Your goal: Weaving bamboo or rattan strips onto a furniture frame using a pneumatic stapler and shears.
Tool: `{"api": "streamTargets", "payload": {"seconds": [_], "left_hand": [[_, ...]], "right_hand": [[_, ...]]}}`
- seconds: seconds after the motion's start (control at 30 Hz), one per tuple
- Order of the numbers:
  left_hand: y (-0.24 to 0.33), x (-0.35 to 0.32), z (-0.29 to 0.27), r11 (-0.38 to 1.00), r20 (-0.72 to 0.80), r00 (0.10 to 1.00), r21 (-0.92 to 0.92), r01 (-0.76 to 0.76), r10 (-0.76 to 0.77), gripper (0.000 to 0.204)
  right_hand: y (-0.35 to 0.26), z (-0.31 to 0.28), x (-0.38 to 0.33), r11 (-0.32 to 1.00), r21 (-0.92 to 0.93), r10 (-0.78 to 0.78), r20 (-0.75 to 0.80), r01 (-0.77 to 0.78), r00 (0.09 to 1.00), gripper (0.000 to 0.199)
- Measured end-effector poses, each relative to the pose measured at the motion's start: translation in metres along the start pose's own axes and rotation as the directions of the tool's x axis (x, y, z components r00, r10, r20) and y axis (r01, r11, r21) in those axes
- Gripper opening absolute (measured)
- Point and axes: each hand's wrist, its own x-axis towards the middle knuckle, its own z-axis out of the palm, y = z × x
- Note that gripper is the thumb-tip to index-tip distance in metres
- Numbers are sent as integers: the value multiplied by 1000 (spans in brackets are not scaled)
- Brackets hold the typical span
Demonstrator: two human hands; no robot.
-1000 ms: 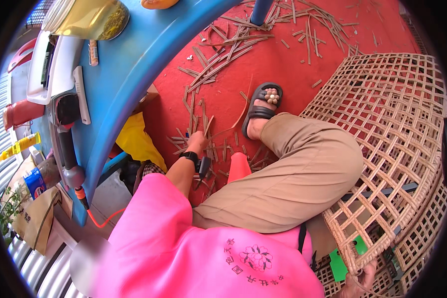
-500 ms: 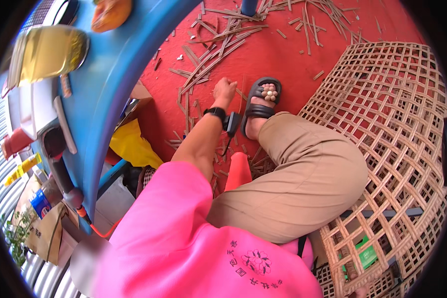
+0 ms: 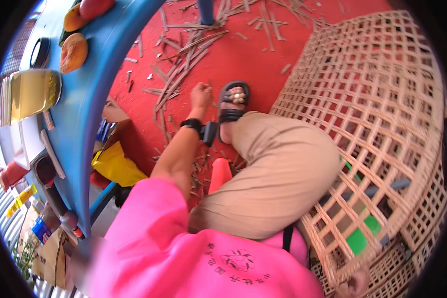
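- Left hand (image 3: 201, 95): fingers curled in, above the floor (image 3: 253, 62); cannot tell if they pinch anything.
- Right hand (image 3: 355, 284): at the lower corner of the wicker (image 3: 366, 124), which spreads beyond its fingers; blurred, so their grip cannot be told.
- Strips (image 3: 185, 67): scattered around the left fingers.
- Sandal (image 3: 230, 115): just right of them.
- Desk (image 3: 95, 69): well left.

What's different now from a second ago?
The left hand has moved forward, from among the cut strips to just left of the black sandal. Blur hides whether it holds the thin strip seen by it earlier. The view has swung too, showing more of the blue table. The right hand stays at the lower edge of the woven lattice panel; strips still litter the red floor.
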Motion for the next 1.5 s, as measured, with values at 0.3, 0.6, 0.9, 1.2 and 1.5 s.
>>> {"api": "streamTargets", "payload": {"seconds": [0.3,0.6,0.9,1.2,1.5], "left_hand": [[117,-83,-74,701,183,954,-712,-39,239,20],[155,-152,-124,714,258,933,-700,2,251,25],[265,-315,-161,554,571,690,-780,289,444,13],[371,-491,-125,365,348,199,-521,-771,916,10],[382,-486,-97,53,394,-3,-132,-990,919,10]], "right_hand": [[-28,15,12,997,4,-72,-232,75,970,39],[-21,22,10,959,150,-180,-335,241,925,36],[-9,19,8,927,228,-202,-362,296,910,28],[-2,11,10,935,235,-199,-270,265,942,32],[7,6,24,843,484,-182,-156,236,971,23]]}}
